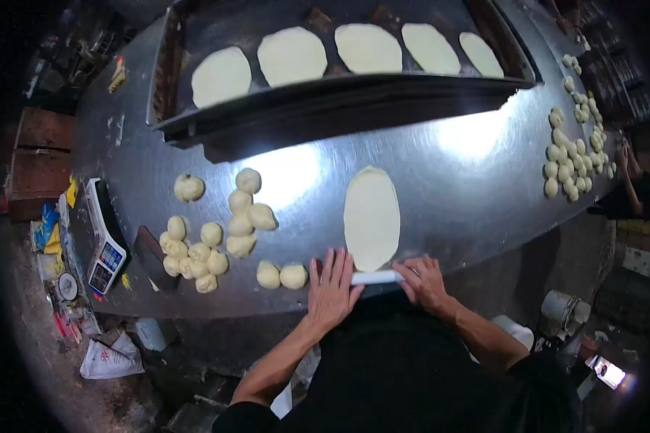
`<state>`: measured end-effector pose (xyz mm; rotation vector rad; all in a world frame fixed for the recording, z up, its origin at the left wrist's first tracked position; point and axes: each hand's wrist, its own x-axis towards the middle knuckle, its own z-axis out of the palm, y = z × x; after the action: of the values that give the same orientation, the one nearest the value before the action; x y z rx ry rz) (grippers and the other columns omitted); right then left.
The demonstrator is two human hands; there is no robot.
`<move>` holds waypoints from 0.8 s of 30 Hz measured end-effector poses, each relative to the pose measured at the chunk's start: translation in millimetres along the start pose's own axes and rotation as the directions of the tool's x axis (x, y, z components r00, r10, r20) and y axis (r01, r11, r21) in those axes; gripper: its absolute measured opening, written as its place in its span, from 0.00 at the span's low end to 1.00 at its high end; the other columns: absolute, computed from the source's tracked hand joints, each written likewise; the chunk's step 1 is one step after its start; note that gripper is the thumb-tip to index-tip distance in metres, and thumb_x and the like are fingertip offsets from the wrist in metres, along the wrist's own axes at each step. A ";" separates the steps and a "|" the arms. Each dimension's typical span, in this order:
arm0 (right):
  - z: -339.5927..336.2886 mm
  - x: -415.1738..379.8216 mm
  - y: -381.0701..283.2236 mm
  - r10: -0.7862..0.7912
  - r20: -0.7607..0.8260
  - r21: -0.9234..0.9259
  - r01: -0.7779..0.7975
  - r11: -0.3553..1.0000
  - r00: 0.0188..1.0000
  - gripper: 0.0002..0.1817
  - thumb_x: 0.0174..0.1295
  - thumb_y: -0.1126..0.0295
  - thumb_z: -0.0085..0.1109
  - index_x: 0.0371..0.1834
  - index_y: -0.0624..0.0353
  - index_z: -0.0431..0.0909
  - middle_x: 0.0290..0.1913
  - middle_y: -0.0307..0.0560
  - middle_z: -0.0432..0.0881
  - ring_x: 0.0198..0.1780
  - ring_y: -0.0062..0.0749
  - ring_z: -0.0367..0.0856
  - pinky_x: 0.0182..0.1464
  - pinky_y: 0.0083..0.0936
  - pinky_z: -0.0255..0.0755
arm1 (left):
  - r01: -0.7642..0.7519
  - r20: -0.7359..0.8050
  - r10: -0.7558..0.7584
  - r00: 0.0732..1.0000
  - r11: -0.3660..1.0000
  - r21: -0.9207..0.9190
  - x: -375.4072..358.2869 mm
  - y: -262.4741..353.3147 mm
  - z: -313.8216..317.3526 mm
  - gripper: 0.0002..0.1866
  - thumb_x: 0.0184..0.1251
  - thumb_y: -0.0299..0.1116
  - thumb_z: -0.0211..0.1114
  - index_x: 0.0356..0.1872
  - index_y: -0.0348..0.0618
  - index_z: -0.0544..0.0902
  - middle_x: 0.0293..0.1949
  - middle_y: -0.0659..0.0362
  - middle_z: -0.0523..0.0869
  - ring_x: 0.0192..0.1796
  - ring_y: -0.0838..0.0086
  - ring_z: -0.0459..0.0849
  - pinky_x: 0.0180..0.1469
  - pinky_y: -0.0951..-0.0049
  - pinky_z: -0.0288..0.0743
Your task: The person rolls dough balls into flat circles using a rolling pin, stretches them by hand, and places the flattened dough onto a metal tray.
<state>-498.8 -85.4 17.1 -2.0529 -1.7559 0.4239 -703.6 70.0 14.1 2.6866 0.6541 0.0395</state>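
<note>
left hand [331, 287] flat, grip open, on rolling pin [376, 277] | right hand [425, 283] same | oval dough [371, 218] touching pin

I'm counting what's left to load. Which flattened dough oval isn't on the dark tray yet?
The flattened oval lying on the steel table, just beyond the rolling pin under both hands. The other five ovals sit in a row on the tray.

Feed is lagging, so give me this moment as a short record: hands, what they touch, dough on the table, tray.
left hand: flat on the rolling pin
right hand: flat on the pin's other end
pin position: at the near end of the rolled oval dough
dough balls: cluster left of the oval, second cluster far right
tray: at the table's far side, holding five flat ovals
scale: at the left edge
</note>
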 end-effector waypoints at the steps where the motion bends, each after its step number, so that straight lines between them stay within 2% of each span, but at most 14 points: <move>1: -6.3 8.1 6.5 0.006 0.048 0.048 -0.009 0.999 0.999 0.28 0.52 0.73 0.70 0.60 0.54 0.77 0.49 0.45 0.77 0.48 0.40 0.74 0.49 0.39 0.65 | -0.004 -0.025 0.005 1.000 1.000 0.014 6.8 -5.3 2.0 0.38 0.65 0.48 0.62 0.69 0.30 0.65 0.71 0.41 0.64 0.75 0.48 0.58 0.71 0.35 0.48; 3: -15.5 36.9 25.3 -0.030 0.005 0.025 0.030 0.999 1.000 0.26 0.55 0.69 0.68 0.60 0.52 0.77 0.48 0.45 0.77 0.48 0.41 0.74 0.49 0.40 0.65 | -0.049 -0.086 0.053 0.995 0.998 0.046 25.3 -17.1 5.8 0.39 0.64 0.49 0.64 0.69 0.31 0.66 0.71 0.42 0.64 0.75 0.49 0.58 0.70 0.32 0.47; 6: -18.9 116.8 77.6 -0.126 -0.156 -0.189 0.096 0.977 0.980 0.22 0.60 0.62 0.63 0.57 0.53 0.78 0.46 0.46 0.78 0.47 0.42 0.74 0.49 0.41 0.66 | 0.084 -0.239 -0.051 0.970 0.988 0.129 124.0 -44.2 -2.2 0.38 0.63 0.52 0.63 0.66 0.33 0.70 0.68 0.43 0.69 0.73 0.51 0.63 0.72 0.34 0.46; 8: -25.9 179.6 109.8 -0.171 -0.239 -0.283 0.100 0.954 0.956 0.20 0.62 0.61 0.59 0.55 0.56 0.79 0.43 0.48 0.78 0.45 0.44 0.75 0.49 0.42 0.68 | 0.024 -0.388 0.047 0.920 0.984 0.177 194.5 -67.2 -20.0 0.34 0.64 0.52 0.62 0.63 0.35 0.73 0.59 0.45 0.77 0.64 0.54 0.74 0.72 0.45 0.53; 9: -30.3 208.0 123.0 -0.175 -0.268 -0.274 0.099 0.957 0.947 0.19 0.63 0.60 0.58 0.54 0.57 0.79 0.42 0.49 0.78 0.44 0.44 0.74 0.49 0.40 0.68 | -0.014 -0.471 0.109 0.875 0.979 0.201 222.3 -75.2 -35.6 0.29 0.64 0.48 0.63 0.59 0.37 0.76 0.53 0.48 0.80 0.57 0.58 0.78 0.67 0.53 0.63; 11: -56.7 245.4 126.9 -0.075 -0.195 -0.295 0.015 0.955 0.978 0.19 0.64 0.60 0.57 0.54 0.58 0.79 0.42 0.49 0.78 0.44 0.45 0.75 0.47 0.37 0.69 | -0.157 -0.387 0.210 0.898 0.974 0.166 242.5 -86.6 -60.6 0.24 0.62 0.42 0.65 0.55 0.38 0.78 0.46 0.51 0.81 0.49 0.63 0.80 0.54 0.61 0.74; 12: -59.3 250.5 129.3 -0.088 -0.237 -0.226 0.033 0.974 0.967 0.18 0.64 0.59 0.58 0.50 0.60 0.79 0.41 0.49 0.78 0.44 0.45 0.76 0.45 0.35 0.71 | -0.162 -0.384 0.216 0.898 0.972 0.167 236.5 -91.7 -61.3 0.24 0.62 0.42 0.65 0.55 0.38 0.78 0.46 0.51 0.81 0.49 0.63 0.80 0.54 0.61 0.74; 14: -55.4 233.4 115.2 -0.163 -0.232 -0.160 0.128 0.979 0.959 0.15 0.64 0.59 0.59 0.45 0.59 0.80 0.39 0.48 0.79 0.43 0.44 0.77 0.45 0.36 0.72 | -0.265 -0.156 0.273 0.949 0.962 0.068 207.2 -94.5 -54.4 0.22 0.61 0.37 0.67 0.54 0.39 0.78 0.44 0.52 0.81 0.46 0.63 0.79 0.46 0.62 0.77; 15: -50.9 222.2 103.8 -0.240 -0.225 -0.090 0.225 0.970 0.944 0.12 0.63 0.60 0.59 0.40 0.58 0.80 0.37 0.47 0.80 0.42 0.43 0.78 0.44 0.37 0.73 | -0.290 -0.321 0.293 0.901 0.955 0.057 193.5 -92.7 -36.8 0.19 0.59 0.35 0.68 0.51 0.40 0.79 0.44 0.52 0.81 0.44 0.64 0.79 0.42 0.64 0.77; 17: -25.8 209.6 72.0 -0.219 -0.209 -0.175 0.184 0.967 0.953 0.11 0.64 0.61 0.58 0.38 0.58 0.80 0.36 0.47 0.80 0.40 0.43 0.79 0.44 0.38 0.74 | -0.158 -0.260 0.174 0.950 0.984 0.081 177.7 -71.0 -27.6 0.14 0.60 0.31 0.67 0.47 0.41 0.79 0.45 0.51 0.81 0.47 0.62 0.81 0.44 0.63 0.77; 19: -12.5 201.6 59.4 -0.193 -0.201 -0.262 0.137 0.955 0.960 0.10 0.64 0.63 0.57 0.37 0.59 0.80 0.35 0.47 0.81 0.38 0.44 0.80 0.43 0.39 0.75 | -0.217 -0.264 0.223 0.938 0.975 0.052 177.1 -64.6 -20.2 0.13 0.62 0.31 0.65 0.46 0.40 0.78 0.45 0.50 0.81 0.47 0.60 0.80 0.45 0.62 0.77; 21: -14.3 191.8 59.4 -0.002 -0.002 -0.211 0.002 0.978 1.000 0.12 0.61 0.65 0.57 0.39 0.63 0.81 0.35 0.50 0.81 0.36 0.46 0.80 0.41 0.41 0.76 | -0.270 -0.286 0.265 0.921 0.963 0.024 167.4 -61.9 -20.6 0.11 0.63 0.30 0.64 0.45 0.39 0.77 0.45 0.50 0.81 0.47 0.59 0.80 0.46 0.62 0.77; 23: -44.9 190.0 61.3 0.003 0.070 -0.128 0.006 0.992 0.998 0.14 0.58 0.62 0.59 0.36 0.64 0.81 0.34 0.50 0.80 0.35 0.41 0.80 0.40 0.36 0.75 | -0.168 -0.065 0.155 0.986 0.876 -0.452 153.7 -62.9 -30.8 0.09 0.70 0.31 0.58 0.45 0.39 0.74 0.46 0.49 0.81 0.46 0.58 0.80 0.47 0.62 0.75; 24: -54.1 185.8 63.2 0.074 0.233 0.254 -0.134 0.958 0.970 0.15 0.59 0.60 0.59 0.35 0.64 0.79 0.34 0.49 0.80 0.35 0.37 0.79 0.39 0.33 0.74 | -0.080 -0.068 0.045 0.997 0.682 -0.727 146.1 -57.7 -31.8 0.10 0.74 0.35 0.54 0.47 0.39 0.72 0.39 0.51 0.81 0.42 0.58 0.80 0.45 0.60 0.74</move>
<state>-388.1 84.1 39.2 -1.9694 -1.6078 0.9033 -602.2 194.1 13.9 1.9174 0.4245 0.3151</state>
